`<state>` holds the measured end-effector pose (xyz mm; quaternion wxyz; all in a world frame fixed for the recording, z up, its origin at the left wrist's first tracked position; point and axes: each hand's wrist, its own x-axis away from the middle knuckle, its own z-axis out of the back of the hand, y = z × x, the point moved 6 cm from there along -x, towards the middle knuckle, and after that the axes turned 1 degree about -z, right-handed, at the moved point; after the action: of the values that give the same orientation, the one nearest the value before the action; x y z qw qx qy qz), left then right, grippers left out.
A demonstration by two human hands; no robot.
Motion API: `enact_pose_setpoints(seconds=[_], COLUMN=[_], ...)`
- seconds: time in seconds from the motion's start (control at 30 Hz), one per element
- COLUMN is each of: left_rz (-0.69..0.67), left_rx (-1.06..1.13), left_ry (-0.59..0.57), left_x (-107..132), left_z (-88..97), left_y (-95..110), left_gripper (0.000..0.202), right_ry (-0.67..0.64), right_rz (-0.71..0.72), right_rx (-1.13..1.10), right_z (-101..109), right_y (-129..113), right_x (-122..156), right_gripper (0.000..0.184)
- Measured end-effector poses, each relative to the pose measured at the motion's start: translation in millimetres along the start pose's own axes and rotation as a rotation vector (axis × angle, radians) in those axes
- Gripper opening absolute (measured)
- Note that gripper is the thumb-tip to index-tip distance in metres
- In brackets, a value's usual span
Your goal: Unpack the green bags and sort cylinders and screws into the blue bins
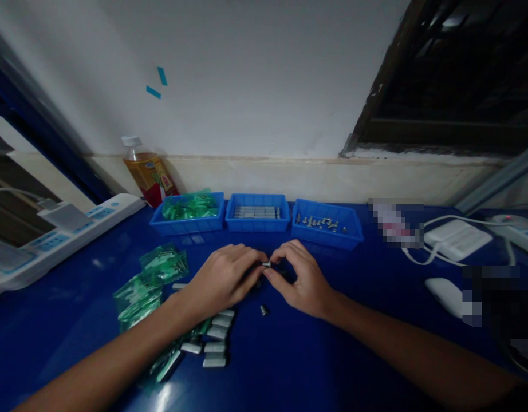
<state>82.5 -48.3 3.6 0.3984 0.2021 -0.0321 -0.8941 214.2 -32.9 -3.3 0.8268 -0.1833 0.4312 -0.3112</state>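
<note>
Between the fingertips of my two hands is a small silver metal screw [267, 264] with a wider head. My left hand [229, 273] pinches it from the left. From the right, the thumb and forefinger of my right hand [304, 279] close on its other end. A second screw [264, 310] lies on the blue table just below my hands. Several flat grey metal bars [219, 332] lie under and beside my left forearm, near green-and-clear plastic packets [137, 297]. Part of that group is hidden by the forearm.
Along the wall stand three blue bins: one with green packets [156, 222], one with metal bars [257, 228], one with screws [328, 237]. A drink bottle [147, 171] and a power strip [53, 240] are left; a white adapter [457, 239] and mouse [446, 296] are right.
</note>
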Motion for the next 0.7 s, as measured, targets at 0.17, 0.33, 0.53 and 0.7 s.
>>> enact_pose_setpoints(seconds=[0.17, 0.33, 0.53, 0.7], left_rz=[-0.034, 0.032, 0.027, 0.017], left_rx=[-0.013, -0.028, 0.013, 0.029], left_ry=[0.019, -0.054, -0.214, -0.22], left_x=[-1, -2, 3, 4], left_z=[1.8, 4.4, -3.9, -8.0], left_y=[2, -10, -24, -23], left_gripper=[0.021, 0.026, 0.023, 0.026], right_ry=[0.015, 0.125, 0.248, 0.346], right_rz=[0.034, 0.07, -0.168, -0.107], right_rx=[0.024, 0.226, 0.641, 0.649], right_z=[2, 30, 82, 97], right_y=[-4, 4, 53, 29], right_x=[0, -14, -21, -17], right_gripper=[0.003, 0.004, 0.011, 0.016])
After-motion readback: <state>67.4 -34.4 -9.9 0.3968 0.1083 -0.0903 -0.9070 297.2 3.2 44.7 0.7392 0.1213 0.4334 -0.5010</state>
